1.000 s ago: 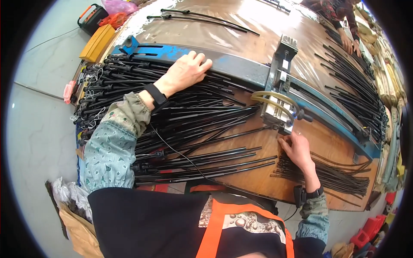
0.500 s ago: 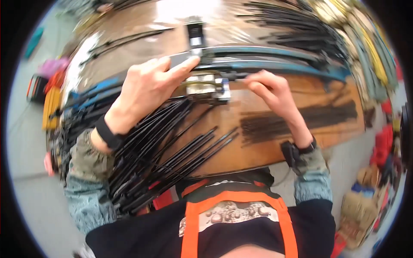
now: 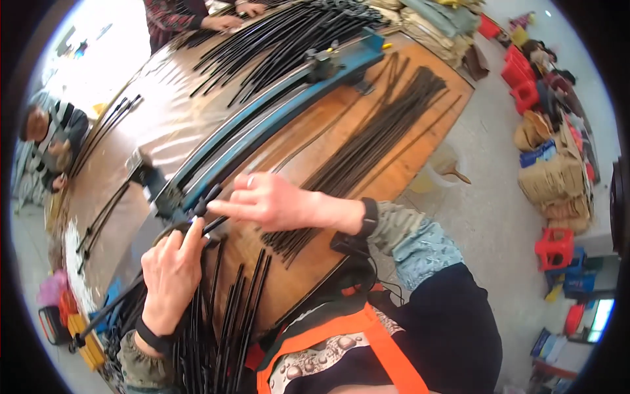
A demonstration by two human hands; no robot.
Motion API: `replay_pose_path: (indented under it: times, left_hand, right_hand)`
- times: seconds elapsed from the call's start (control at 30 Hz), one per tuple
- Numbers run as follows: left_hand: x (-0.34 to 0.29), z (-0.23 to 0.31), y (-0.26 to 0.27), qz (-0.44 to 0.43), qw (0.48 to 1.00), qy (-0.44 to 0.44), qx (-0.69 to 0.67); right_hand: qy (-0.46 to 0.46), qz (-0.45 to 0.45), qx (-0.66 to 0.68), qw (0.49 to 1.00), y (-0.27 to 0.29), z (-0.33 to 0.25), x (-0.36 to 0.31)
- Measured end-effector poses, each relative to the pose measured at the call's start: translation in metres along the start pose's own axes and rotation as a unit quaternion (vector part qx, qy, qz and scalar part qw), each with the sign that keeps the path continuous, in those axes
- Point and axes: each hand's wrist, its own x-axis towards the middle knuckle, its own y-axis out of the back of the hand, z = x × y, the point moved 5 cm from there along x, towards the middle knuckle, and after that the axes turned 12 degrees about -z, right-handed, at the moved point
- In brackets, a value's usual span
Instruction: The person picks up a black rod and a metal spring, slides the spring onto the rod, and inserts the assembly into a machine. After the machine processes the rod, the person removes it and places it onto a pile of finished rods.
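Note:
My left hand [image 3: 172,272] is closed around a thin black rod [image 3: 108,314], which slants up from the lower left and passes through its fingers. By the tip of my left fingers sits a small black fitting [image 3: 206,198]. My right hand [image 3: 262,202] pinches at this fitting end, index finger stretched along it and the other fingers curled. Just beyond both hands is a metal clamp [image 3: 169,202] on a long blue rail [image 3: 262,121]. Whether fitting and rod are joined is hidden by my fingers.
Black rods [image 3: 239,302] lie below my hands, and more fill the far side [image 3: 282,43]. A bundle of thin dark rods [image 3: 387,131] rests on the wooden table [image 3: 328,262]. Two other people are across and left of it. Red stools [image 3: 554,248] stand on the floor at right.
The view has swung round, so the blue rail now runs diagonally. My hands have come together off the clamp, and a black rod now shows in my left hand.

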Motion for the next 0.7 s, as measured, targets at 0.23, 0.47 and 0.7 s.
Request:
replay_pose_path:
  times: [0.23, 0.47, 0.7]
  left_hand:
    - [0.041, -0.023, 0.019, 0.072, 0.997, -0.033, -0.004]
    - [0.094, -0.014, -0.004, -0.078, 0.993, -0.061, -0.06]
    - [0.088, -0.023, -0.004, 0.042, 0.995, -0.067, -0.058]
  right_hand:
    - [-0.144, 0.04, -0.018, 0.989, 0.03, 0.112, -0.062]
    - [-0.129, 0.027, -0.005, 0.991, 0.046, 0.166, -0.093]
    - [-0.09, 0.073, 0.036, 0.993, 0.05, 0.13, -0.06]
